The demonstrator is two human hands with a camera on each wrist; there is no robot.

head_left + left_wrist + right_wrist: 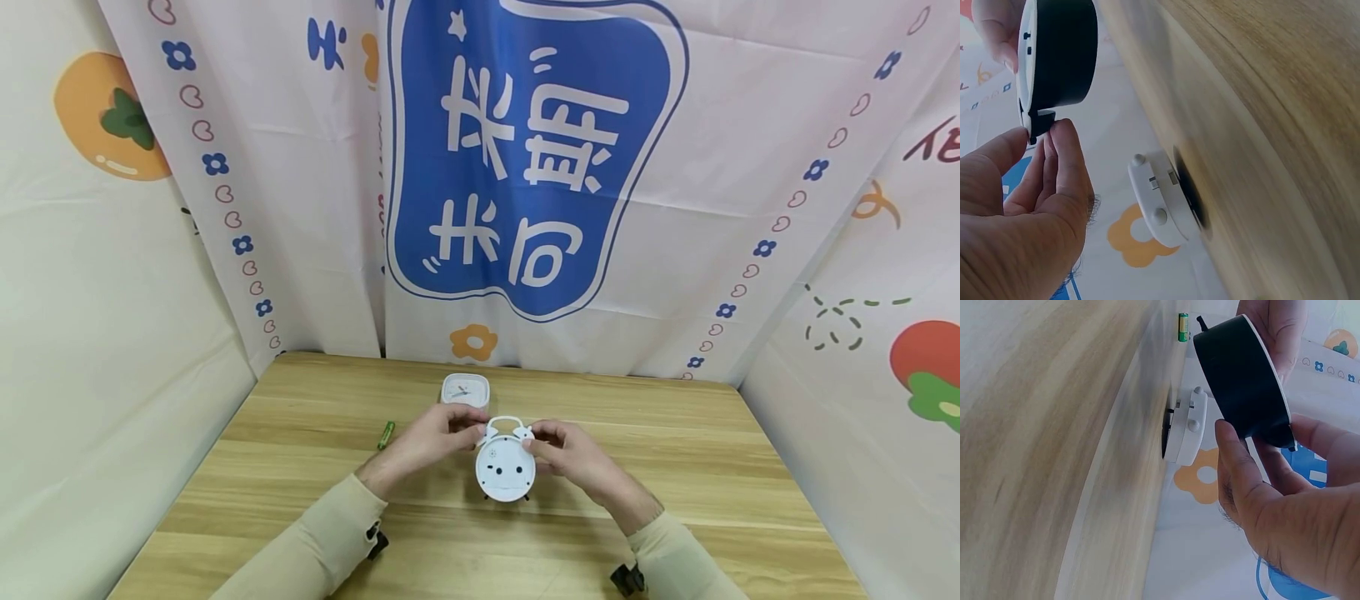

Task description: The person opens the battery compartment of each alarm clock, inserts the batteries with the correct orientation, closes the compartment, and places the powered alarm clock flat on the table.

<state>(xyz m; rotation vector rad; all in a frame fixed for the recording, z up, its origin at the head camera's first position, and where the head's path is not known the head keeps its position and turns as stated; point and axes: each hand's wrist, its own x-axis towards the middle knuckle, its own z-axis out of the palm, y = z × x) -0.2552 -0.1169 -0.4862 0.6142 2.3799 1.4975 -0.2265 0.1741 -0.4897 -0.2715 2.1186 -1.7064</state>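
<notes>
On my screen I see a small white square clock (465, 390) sitting on the wooden table (300, 467). Its face, with dark pointers, looks toward the head camera. The round white alarm clock (506, 479) is to the right of the square clock and nearer to the person. It is held up in the air; both wrist cameras show me it is apart from the wood. Its flat white side, with little dark dots, faces the head camera, and its rim looks black from the side. It has a white handle (506, 418) on top and tiny dark feet at the bottom.

The left hand (437, 437) pinches the round clock by its left bell, and the right hand (575, 458) pinches it by its right bell.

A green battery (386, 435) lies to the left of the square clock and a bit nearer to the person. Behind the square clock hangs a white cloth (660, 333), with an orange flower (457, 343) and a big blue patch (417, 150) with white writing.
</notes>
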